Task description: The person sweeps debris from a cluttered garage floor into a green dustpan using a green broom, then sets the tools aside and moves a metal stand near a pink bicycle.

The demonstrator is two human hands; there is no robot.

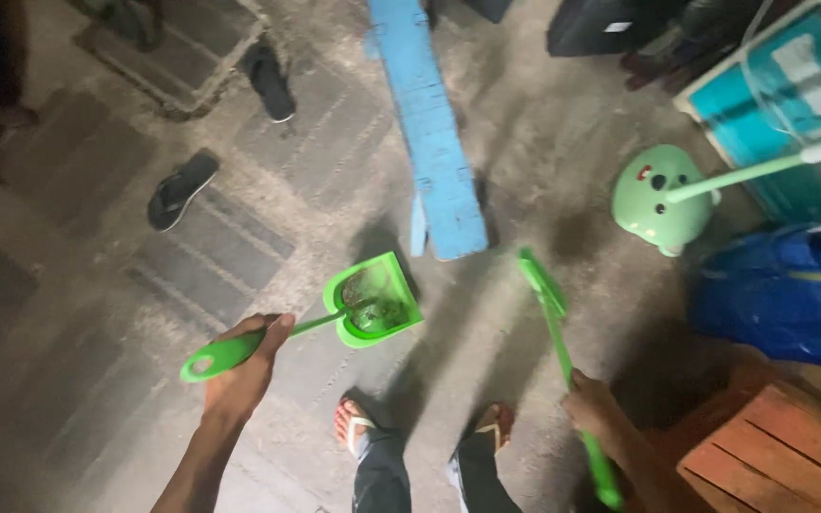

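A blue wooden plank (432, 123) lies on the concrete floor (515, 171), running away from the person's sandalled feet (429, 427). The right hand (589, 402), forearm reaching forward and wrist low, is closed around the green broom (555, 328), whose head rests on the floor beside the plank's near end. The left hand (244, 370), arm stretched out, grips the handle of the green dustpan (370, 302), held level above the floor with dirt inside.
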